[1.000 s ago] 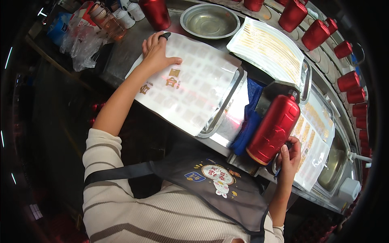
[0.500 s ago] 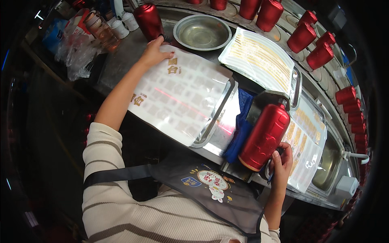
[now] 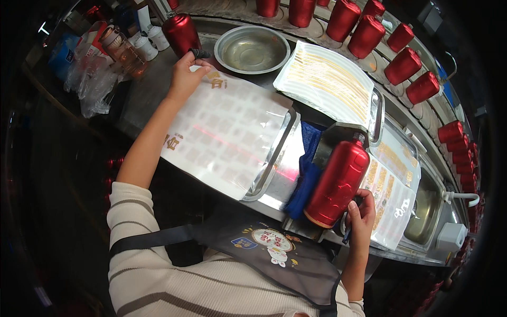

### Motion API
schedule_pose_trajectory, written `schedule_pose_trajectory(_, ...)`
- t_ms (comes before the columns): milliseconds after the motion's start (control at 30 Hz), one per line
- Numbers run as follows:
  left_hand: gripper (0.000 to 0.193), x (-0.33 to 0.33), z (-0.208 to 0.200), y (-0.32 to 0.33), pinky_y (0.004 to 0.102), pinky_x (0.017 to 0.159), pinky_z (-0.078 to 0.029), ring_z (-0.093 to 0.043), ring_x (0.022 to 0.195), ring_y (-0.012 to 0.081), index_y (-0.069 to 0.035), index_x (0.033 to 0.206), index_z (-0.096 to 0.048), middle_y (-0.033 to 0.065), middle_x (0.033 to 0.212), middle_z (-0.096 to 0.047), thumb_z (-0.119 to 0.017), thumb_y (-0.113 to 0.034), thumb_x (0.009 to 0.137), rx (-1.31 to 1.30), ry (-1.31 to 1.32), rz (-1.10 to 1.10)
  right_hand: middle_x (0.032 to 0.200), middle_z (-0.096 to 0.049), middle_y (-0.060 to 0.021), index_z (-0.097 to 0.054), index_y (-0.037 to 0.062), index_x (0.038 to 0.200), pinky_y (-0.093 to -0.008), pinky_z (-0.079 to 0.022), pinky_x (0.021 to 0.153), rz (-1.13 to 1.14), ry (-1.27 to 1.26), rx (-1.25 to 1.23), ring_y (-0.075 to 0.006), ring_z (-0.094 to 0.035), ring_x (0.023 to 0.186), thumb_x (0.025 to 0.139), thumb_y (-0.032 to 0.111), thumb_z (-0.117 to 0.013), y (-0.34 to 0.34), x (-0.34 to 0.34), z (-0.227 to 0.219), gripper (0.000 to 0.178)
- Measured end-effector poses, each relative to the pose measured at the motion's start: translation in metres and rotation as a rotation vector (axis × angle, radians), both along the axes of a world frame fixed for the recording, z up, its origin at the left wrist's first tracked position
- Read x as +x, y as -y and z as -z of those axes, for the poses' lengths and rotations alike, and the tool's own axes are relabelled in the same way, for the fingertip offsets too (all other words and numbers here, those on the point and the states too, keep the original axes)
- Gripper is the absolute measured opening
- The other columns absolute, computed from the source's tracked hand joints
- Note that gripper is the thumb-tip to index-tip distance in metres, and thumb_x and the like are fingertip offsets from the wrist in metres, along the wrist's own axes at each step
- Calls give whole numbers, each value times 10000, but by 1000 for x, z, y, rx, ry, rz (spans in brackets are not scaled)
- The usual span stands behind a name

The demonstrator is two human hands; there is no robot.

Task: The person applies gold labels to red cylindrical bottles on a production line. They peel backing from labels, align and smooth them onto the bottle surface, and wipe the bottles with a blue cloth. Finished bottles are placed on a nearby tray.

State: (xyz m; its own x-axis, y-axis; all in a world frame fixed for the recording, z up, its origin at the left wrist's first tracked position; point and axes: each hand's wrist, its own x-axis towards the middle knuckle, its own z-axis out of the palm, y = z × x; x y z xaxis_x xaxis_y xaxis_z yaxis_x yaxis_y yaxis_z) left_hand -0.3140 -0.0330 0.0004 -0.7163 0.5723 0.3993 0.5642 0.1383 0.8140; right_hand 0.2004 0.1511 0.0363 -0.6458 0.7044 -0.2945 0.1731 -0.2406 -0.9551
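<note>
Bottom centre of the frame: dark apron over a striped knit sweater. Lower right: right hand, thumb and fingers clamped on a small dark object, mostly hidden, kind unclear. Hand sits just beside the base of a big red bottle, which is tilted, neck toward upper right; can't tell if they touch. Blue cloth just left of that bottle.

Centre: translucent white sheet, gold markings near its left and top edges, lying over a metal tray, rim showing on the right. Left hand, upper left of centre, pinches the sheet's top corner; dark band on a finger.

Right: sheets with gold pieces, then sink.

Farther, top centre: metal bowl; right of it, gold strips on white. More red bottles curve along upper right. Upper left: plastic bag.
</note>
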Motion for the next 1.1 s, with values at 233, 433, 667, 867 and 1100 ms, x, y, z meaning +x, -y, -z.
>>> schedule_pose_trajectory(233, 315, 8, -59, -52, 234, 676, -514, -643, 767, 67, -39, 754, -432, 66, 846, -723, -732, -25, 849, 53, 36, 64, 1045, -584, -23, -525, 32, 1189, -226, -445, 813, -15, -4, -22, -80, -543, 947, 909, 157, -706, 0, 3, -2, 356)
schedule_pose_trajectory(433, 235, -15, -36, -138, 416, 771, -538, -712, 862, 305, -21, 869, -590, 133, 989, -741, -760, -131, 750, -455, -98, -159, 1025, -555, -11, -534, 12, 1216, -213, -426, 779, 38, 38, -45, -70, -506, 904, 911, 112, -689, 6, 6, -7, 356)
schedule_pose_trajectory(667, 293, -66, 33, -150, 438, 824, -540, -672, 1001, 384, -89, 1010, -684, 181, 1065, -712, -719, -159, 727, -653, -224, -219, 802, -518, 50, -541, 38, 1232, -175, -282, 524, 63, 64, 106, -5, -411, 609, 926, 177, -691, 15, 14, -8, 369)
schedule_pose_trajectory(867, 178, -22, -8, -129, 293, 670, -524, -688, 701, 152, -3, 873, -609, 100, 821, -740, -746, -85, 794, -231, -65, -28, 1061, -554, -57, -505, 41, 1387, -170, -391, 586, -20, 145, 175, -25, -504, 670, 773, 124, -791, 12, 22, -21, 682)
schedule_pose_trajectory(1100, 292, 137, -84, -70, 243, 752, -506, -649, 816, 81, -17, 1137, -682, 29, 864, -718, -728, -9, 849, -90, -2, 189, 1051, -592, -160, -334, 53, 1550, -347, -508, 610, -292, 225, 927, -263, -595, 772, 651, 253, -893, 19, 8, -19, 1077)
